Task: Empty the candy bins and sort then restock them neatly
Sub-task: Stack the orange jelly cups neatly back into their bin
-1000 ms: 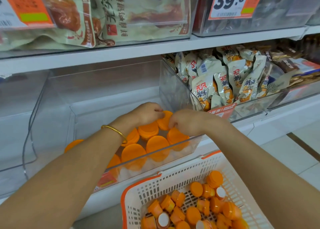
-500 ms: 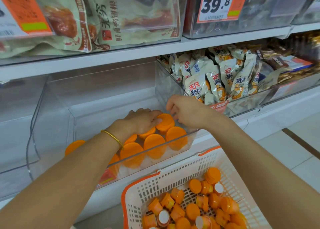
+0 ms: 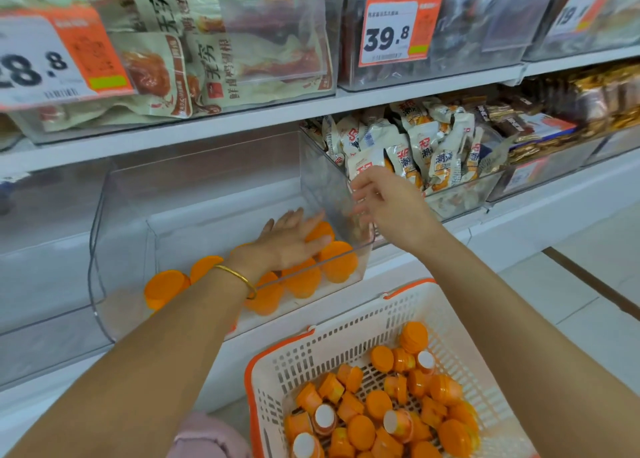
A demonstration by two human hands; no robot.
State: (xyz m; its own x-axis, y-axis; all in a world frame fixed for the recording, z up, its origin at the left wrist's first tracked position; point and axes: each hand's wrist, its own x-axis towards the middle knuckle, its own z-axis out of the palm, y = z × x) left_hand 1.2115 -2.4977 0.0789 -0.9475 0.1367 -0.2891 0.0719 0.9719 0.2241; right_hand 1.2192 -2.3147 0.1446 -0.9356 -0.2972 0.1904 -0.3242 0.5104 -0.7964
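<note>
A clear plastic bin [image 3: 121, 236] on the lower shelf holds several orange candy cups [image 3: 337, 262] lined along its front. My left hand [image 3: 294, 237], with a gold bangle at the wrist, lies flat with straight fingers on the cups at the bin's right end. My right hand [image 3: 384, 203] hovers above the bin's right wall, fingers loosely spread, holding nothing. Below, a white basket with an orange rim [image 3: 349, 333] contains several more orange cups [image 3: 377, 405], some showing white lids.
To the right stands a bin of white snack packets [image 3: 433, 152], then bins of brown wrapped sweets [image 3: 526, 128]. The upper shelf carries bagged snacks and price tags [image 3: 394, 31]. A tiled floor [image 3: 571, 284] lies at the right.
My left hand has flattened out over the cups in the bin. My right hand has lifted off the cups and risen to the bin's right wall. The view has shifted slightly.
</note>
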